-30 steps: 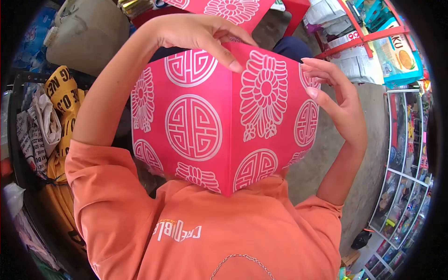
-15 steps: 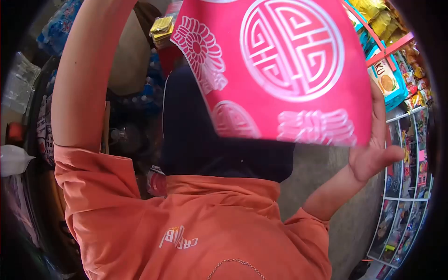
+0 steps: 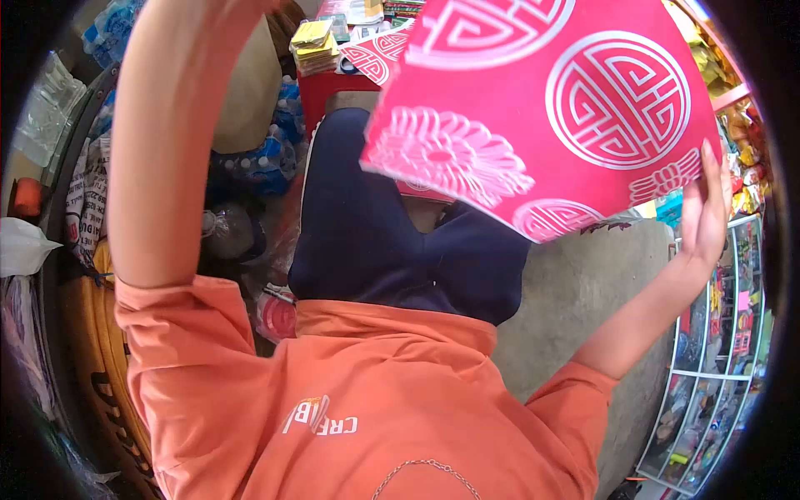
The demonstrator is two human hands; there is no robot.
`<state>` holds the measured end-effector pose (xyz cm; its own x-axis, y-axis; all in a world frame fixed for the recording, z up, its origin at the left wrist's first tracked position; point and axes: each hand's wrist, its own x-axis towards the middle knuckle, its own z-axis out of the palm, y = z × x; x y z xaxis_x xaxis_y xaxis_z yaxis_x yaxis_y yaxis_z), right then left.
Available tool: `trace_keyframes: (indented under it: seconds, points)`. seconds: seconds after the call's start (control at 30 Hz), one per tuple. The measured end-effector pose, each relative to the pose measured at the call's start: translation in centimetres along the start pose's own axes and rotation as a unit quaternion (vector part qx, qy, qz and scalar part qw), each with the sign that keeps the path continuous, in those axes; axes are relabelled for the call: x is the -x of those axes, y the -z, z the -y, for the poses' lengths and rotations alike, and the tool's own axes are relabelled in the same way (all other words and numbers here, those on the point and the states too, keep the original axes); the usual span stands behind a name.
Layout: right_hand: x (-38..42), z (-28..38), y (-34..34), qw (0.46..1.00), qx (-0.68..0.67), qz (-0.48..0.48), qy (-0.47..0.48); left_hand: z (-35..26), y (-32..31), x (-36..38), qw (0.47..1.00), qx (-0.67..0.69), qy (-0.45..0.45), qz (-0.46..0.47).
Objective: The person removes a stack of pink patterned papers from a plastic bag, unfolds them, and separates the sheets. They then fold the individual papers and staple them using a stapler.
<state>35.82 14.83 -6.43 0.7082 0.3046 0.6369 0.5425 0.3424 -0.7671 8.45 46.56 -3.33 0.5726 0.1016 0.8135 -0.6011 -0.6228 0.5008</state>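
A large pink box printed with white round emblems and flowers is raised above my lap, tilted, its underside facing me. My right hand lies flat against its lower right edge, fingers straight, holding it up. My left arm reaches up past the top edge of the view, and its hand is out of sight there. Below the box I see my dark trousers and orange shirt.
More flat pink box sheets and a stack of yellow packets lie on a red stand ahead. Packed water bottles and a beige sack sit at left. A snack rack stands at right on the concrete floor.
The box went from resting against my chest to being lifted high and turned over. My left hand has risen out of view, and my right hand has slid to the box's right edge.
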Motion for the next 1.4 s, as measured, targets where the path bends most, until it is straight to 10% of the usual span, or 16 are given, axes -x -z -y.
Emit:
trace_keyframes:
  seconds: [0.17,0.43,0.57,0.7,0.9,1.07,1.4]
  points:
    - [-8.0,-1.6,-4.0,0.979,0.082,0.185,-0.020,2.2,-1.5,9.3,0.931,0.247,0.255,-0.078]
    - [-7.6,-16.7,-22.5,0.730,0.257,0.618,-0.136,4.8,-7.8,27.0,0.665,0.514,0.476,-0.257]
    - [-1.5,-25.0,-30.0,0.661,0.155,0.716,-0.160,4.1,-6.7,32.6,0.633,0.389,0.638,-0.201]
    - [2.1,-24.0,-32.7,0.724,0.161,0.668,-0.062,5.4,-2.2,33.5,0.611,0.242,0.744,-0.119]
    - [-3.3,-24.0,-28.1,0.833,0.174,0.524,0.028,12.9,1.8,27.6,0.750,0.043,0.617,-0.235]
    - [-9.6,-29.5,-18.9,0.905,0.274,0.323,-0.050,22.7,0.1,18.5,0.844,0.046,0.513,-0.151]
    - [-13.6,-37.7,-11.9,0.926,0.275,0.196,-0.171,33.5,-2.5,12.4,0.839,0.080,0.528,-0.103]
